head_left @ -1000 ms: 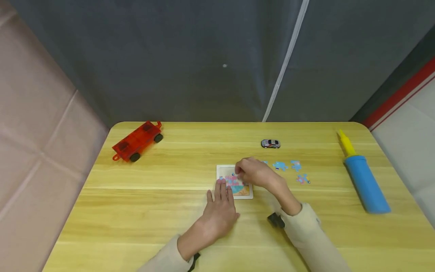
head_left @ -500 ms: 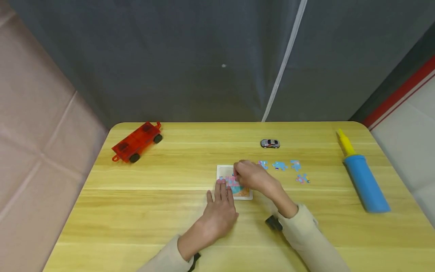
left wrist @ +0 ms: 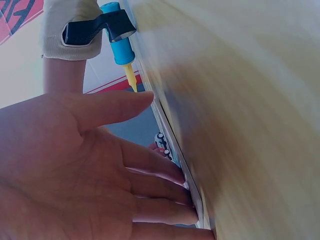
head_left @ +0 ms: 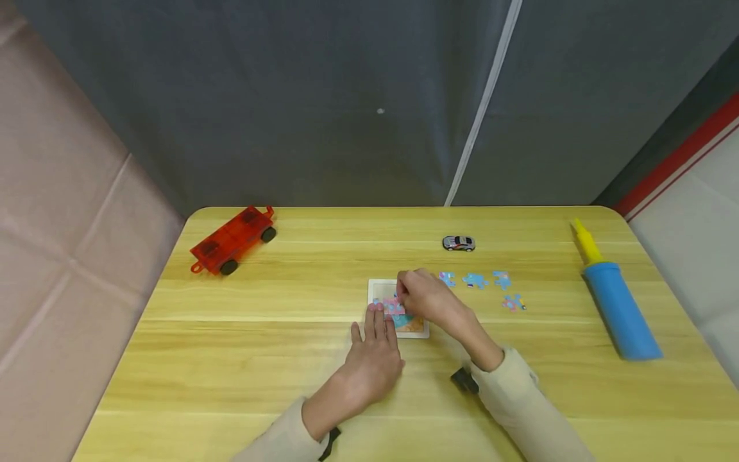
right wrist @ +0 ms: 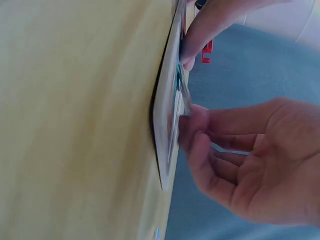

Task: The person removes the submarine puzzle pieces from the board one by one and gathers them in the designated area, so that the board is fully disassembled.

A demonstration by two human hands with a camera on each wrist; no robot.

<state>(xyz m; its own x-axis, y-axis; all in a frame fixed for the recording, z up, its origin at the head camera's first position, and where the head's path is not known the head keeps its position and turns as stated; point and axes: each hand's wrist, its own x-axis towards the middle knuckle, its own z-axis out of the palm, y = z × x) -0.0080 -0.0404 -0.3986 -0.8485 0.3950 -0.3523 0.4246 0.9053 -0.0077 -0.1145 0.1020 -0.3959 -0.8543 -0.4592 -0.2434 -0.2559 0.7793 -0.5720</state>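
A small white-framed puzzle board (head_left: 381, 289) lies mid-table, partly filled with pink and blue pieces. My left hand (head_left: 376, 324) lies flat on the table, its straight fingertips (left wrist: 192, 212) pressing the board's near left edge. My right hand (head_left: 406, 296) hovers over the board's middle and pinches a thin puzzle piece (right wrist: 183, 96) between thumb and fingers, tilted against the board (right wrist: 167, 130). Several loose blue puzzle pieces (head_left: 475, 280) lie to the right of the board, clear of both hands.
A grey toy car (head_left: 458, 243) sits beyond the loose pieces. A red toy wagon (head_left: 233, 240) stands at the far left corner. A blue and yellow pump (head_left: 618, 308) lies along the right edge. A dark curtain hangs behind the table.
My right hand has shifted slightly left and toward me over the board, uncovering the leftmost loose piece. The left hand has stayed put.
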